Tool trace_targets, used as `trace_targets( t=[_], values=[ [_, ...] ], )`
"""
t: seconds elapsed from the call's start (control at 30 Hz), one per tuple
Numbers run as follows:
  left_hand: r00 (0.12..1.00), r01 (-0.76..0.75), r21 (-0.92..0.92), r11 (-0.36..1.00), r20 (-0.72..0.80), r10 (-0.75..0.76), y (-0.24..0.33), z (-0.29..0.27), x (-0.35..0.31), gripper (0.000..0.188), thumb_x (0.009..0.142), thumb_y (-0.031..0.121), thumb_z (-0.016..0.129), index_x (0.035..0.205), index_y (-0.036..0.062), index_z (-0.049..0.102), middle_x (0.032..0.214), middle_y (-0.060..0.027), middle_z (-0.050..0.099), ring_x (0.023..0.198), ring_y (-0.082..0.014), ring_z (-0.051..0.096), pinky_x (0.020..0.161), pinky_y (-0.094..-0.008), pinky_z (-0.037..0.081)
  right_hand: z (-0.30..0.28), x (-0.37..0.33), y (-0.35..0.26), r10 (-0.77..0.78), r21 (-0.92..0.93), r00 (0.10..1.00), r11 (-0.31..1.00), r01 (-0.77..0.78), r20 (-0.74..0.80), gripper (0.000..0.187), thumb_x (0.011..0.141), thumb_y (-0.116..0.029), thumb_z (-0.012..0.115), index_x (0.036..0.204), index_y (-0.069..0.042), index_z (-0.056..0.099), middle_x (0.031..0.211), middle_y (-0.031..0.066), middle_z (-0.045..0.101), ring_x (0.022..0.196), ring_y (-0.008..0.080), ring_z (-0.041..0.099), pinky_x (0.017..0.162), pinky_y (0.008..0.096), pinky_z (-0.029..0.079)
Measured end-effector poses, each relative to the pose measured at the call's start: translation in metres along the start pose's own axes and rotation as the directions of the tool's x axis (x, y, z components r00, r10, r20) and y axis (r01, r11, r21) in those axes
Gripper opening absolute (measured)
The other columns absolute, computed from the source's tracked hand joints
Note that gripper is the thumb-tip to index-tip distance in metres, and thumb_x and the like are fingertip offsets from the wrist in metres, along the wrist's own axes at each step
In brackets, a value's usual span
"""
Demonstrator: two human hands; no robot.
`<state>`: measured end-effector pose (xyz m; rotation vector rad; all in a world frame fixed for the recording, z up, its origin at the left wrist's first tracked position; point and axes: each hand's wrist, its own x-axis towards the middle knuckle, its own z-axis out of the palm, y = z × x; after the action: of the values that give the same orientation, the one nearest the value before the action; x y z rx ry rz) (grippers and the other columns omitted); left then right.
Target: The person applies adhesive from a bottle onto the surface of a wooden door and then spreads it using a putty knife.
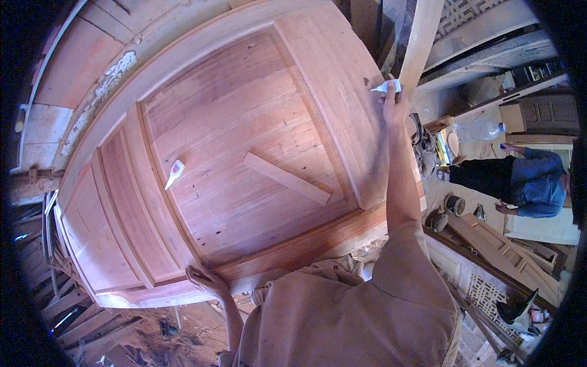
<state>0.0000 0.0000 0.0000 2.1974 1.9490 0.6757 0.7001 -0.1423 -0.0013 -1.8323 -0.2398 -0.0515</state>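
Observation:
A large panelled wooden door lies flat in front of me. At its far right part, my right hand is closed around a small white glue bottle, its pointed nozzle aimed left, close to a dark spot in the wood. My left hand rests with fingers extended on the door's near edge, holding nothing. A second white bottle with a pointed tip and a red mark lies on the large panel. To its right, a loose wooden strip lies slantwise.
A pale timber post rises just beyond my right hand. Another person in blue stands at the right, near a clear plastic bottle. Carved panels and a wooden frame lie at the lower right. Scrap wood lies at the lower left.

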Motion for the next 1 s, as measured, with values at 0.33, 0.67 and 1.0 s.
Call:
trace_targets(
  t=[0.33,0.67,1.0],
  values=[
    [0.999,0.025,0.091,0.996,0.025,-0.027,0.011,-0.005,0.004,0.05,0.1,0.034,0.046,0.132,-0.0037,0.043,0.133,-0.0227,0.047,0.124,-0.0397,0.045,0.103,-0.0499,0.036,0.008,-0.002,-0.009,-0.009,0.005,1.0,1.0,0.009,-0.027,0.04,0.097,-0.033,0.056,0.117,0.001,0.056,0.076,0.0056,0.062,0.061,0.0097,0.058,0.051,0.025,0.049],
    [1.0,-0.009,0.086,0.996,0.006,0.008,0.001,-0.002,0.002,0.049,0.1,0.034,0.047,0.132,-0.0037,0.044,0.132,-0.0228,0.048,0.123,-0.0391,0.045,0.104,-0.0493,0.036,0.01,0.006,-0.007,-0.038,-0.014,0.999,0.999,0.038,0.012,0.036,0.097,-0.025,0.055,0.115,0.006,0.054,0.081,0.0082,0.063,0.059,0.011,0.059,0.049,0.0261,0.052],
    [1.0,-0.014,0.076,0.997,0.011,0.013,0.006,-0.002,0.002,0.049,0.1,0.033,0.047,0.132,-0.0038,0.043,0.132,-0.0235,0.047,0.124,-0.0402,0.044,0.105,-0.0502,0.035,0.009,-0.001,-0.01,-0.024,0.063,1.0,0.998,0.023,0.007,0.029,0.098,-0.031,0.056,0.107,-0.003,0.059,0.08,0.0026,0.06,0.066,0.0069,0.056,0.056,0.0235,0.05]
  ],
)
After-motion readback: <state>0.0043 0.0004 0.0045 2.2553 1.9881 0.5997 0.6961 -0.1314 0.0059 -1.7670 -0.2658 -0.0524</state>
